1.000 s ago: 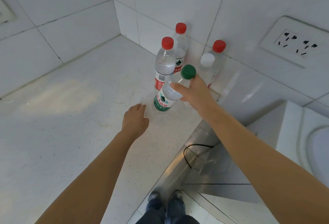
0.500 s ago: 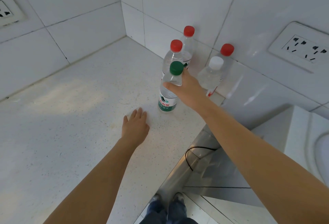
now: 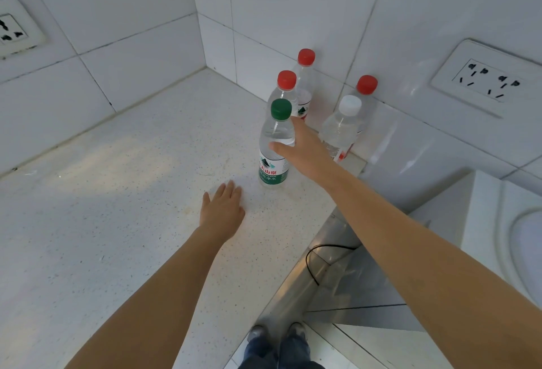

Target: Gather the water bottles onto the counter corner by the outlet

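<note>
A green-capped water bottle [image 3: 272, 145] stands upright on the white speckled counter [image 3: 123, 198]. My right hand [image 3: 305, 151] grips its upper body, thumb across the front. Behind it stand a red-capped bottle [image 3: 286, 84], another red-capped bottle [image 3: 305, 75] against the wall, a white-capped bottle [image 3: 340, 128] and a third red-capped bottle [image 3: 366, 86]. All are grouped by the wall below the outlet [image 3: 487, 79]. My left hand [image 3: 224, 211] rests flat on the counter, fingers straight, just left of and nearer than the green-capped bottle.
Tiled walls meet in a corner [image 3: 205, 66] behind the counter. A second outlet [image 3: 14, 29] sits on the left wall. The counter edge drops off at the right to a metal ledge with a black cable [image 3: 311, 263]. A white appliance [image 3: 516, 239] stands far right.
The green-capped bottle went from tilted to upright and now stands on the counter. My left hand flattened onto the counter and stayed there.
</note>
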Demonstrator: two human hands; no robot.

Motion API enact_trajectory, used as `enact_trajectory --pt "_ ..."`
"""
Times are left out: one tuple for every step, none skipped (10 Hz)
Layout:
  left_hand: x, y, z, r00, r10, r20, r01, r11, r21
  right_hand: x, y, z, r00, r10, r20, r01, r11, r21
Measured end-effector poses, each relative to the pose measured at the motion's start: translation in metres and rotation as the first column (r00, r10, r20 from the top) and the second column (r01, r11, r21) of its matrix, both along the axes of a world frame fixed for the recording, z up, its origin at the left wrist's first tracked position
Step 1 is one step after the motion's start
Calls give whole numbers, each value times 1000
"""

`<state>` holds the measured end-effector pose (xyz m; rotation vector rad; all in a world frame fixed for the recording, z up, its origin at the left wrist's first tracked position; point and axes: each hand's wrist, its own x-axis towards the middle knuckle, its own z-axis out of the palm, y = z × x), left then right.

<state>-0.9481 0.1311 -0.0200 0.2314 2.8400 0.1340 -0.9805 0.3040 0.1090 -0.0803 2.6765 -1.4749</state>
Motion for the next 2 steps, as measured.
enact_trajectory --pt "0 0 3 1000 2 20 -3 1000 12 4 5 1 1000 15 21 -15 999 33" --pt "-1 2 13 999 40 28 -41 998 43 16 15 8 999 29 -21 -24 977 213"
